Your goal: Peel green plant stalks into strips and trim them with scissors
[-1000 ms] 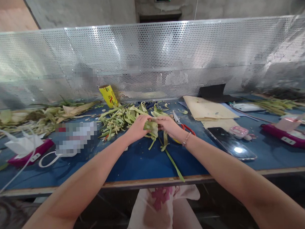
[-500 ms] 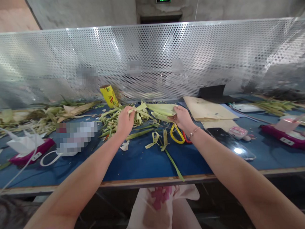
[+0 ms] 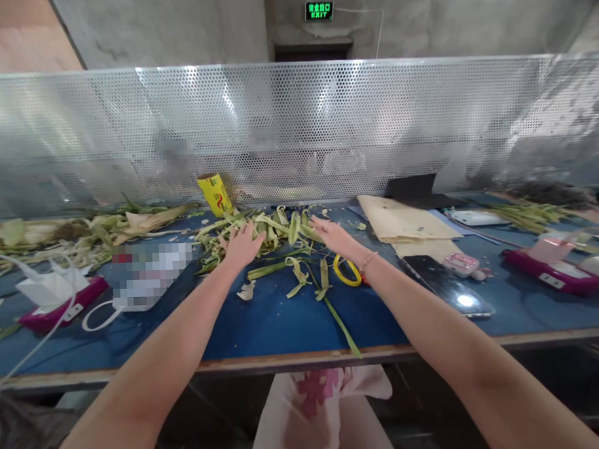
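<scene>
A heap of pale green husk strips (image 3: 275,226) lies toward the back of the blue table. My left hand (image 3: 242,245) rests on the left part of this heap with its fingers spread. At the heap's right side is my right hand (image 3: 332,234), fingers stretched out and holding nothing that I can see. Yellow-handled scissors (image 3: 347,270) lie just below my right wrist. Nearer the front are a curled husk piece (image 3: 297,274) and a long green strip (image 3: 343,324) that reaches the table edge.
A yellow can (image 3: 214,194) leans behind the heap, before a perforated metal screen (image 3: 296,133). Brown paper (image 3: 407,219), a black phone (image 3: 446,286) and a magenta power strip (image 3: 551,271) lie right. Leftward are another power strip (image 3: 61,305) and more husks (image 3: 108,231).
Both hands have let go of the husk pieces they held, and their fingers have opened. My right hand has shifted left. The long husk leaf is no longer stretched between them.
</scene>
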`<state>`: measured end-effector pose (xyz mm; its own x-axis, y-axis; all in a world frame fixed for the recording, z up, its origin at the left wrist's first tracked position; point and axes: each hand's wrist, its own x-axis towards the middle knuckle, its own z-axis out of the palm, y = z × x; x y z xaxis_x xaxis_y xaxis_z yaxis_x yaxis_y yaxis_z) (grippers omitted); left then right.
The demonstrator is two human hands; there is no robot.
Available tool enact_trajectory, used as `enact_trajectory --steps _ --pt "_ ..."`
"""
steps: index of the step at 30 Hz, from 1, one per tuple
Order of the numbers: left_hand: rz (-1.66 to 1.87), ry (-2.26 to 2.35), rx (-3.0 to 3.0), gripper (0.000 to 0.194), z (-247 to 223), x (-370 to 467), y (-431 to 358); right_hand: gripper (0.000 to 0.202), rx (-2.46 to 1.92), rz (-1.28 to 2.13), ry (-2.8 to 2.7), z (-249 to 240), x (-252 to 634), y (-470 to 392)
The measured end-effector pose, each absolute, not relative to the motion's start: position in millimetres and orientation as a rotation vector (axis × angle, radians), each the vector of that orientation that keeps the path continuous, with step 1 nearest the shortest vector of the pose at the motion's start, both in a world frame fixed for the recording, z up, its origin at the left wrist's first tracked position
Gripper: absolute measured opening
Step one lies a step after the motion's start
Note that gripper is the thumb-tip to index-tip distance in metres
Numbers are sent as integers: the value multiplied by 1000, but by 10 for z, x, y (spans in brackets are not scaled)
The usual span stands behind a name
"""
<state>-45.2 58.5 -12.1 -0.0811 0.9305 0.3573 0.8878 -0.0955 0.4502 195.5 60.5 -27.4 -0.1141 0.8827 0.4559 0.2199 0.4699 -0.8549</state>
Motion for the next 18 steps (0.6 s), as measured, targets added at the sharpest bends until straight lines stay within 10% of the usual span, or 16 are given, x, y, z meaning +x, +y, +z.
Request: enact_trajectory --steps 5,10,18 --pt "815 2057 2284 58 -116 -371 491 21 -1415 12 -1954 -305 2047 593" --pt "491 1425 2866 34 -121 -186 358 18 -1646 19 -1991 -383 2074 592" --pt "586 1792 2665 32 -311 -198 478 26 -1577 -51 -1893 -293 2121 570"
